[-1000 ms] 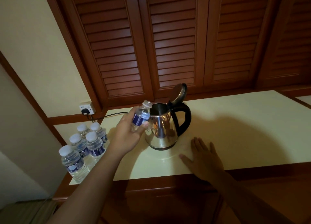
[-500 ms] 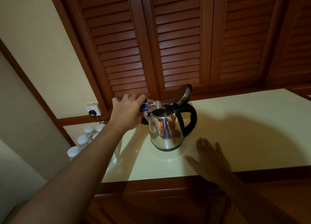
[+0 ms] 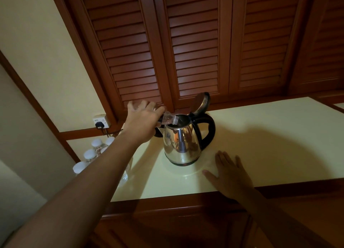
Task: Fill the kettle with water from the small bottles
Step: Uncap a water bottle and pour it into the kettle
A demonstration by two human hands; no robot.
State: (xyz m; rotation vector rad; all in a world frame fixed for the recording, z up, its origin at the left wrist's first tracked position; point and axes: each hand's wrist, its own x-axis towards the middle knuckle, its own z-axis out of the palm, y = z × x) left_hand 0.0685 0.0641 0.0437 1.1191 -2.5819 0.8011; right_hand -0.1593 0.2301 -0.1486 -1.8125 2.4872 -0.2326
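One head camera is looking forward and down from the surface's [image 3: 270, 136] front edge, probably near, facing the kettle [image 3: 183, 145].

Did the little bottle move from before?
Yes. The bottle went up and rightward: it was beside the kettle, now its neck tips over the kettle's mouth.

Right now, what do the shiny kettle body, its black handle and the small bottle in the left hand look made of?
Shiny kettle body: polished metal, likely stainless steel, mirror-like reflections. Black handle: probably moulded plastic, dull sheen. Small bottle gripped by the left hand: clear plastic, see-through at the neck.
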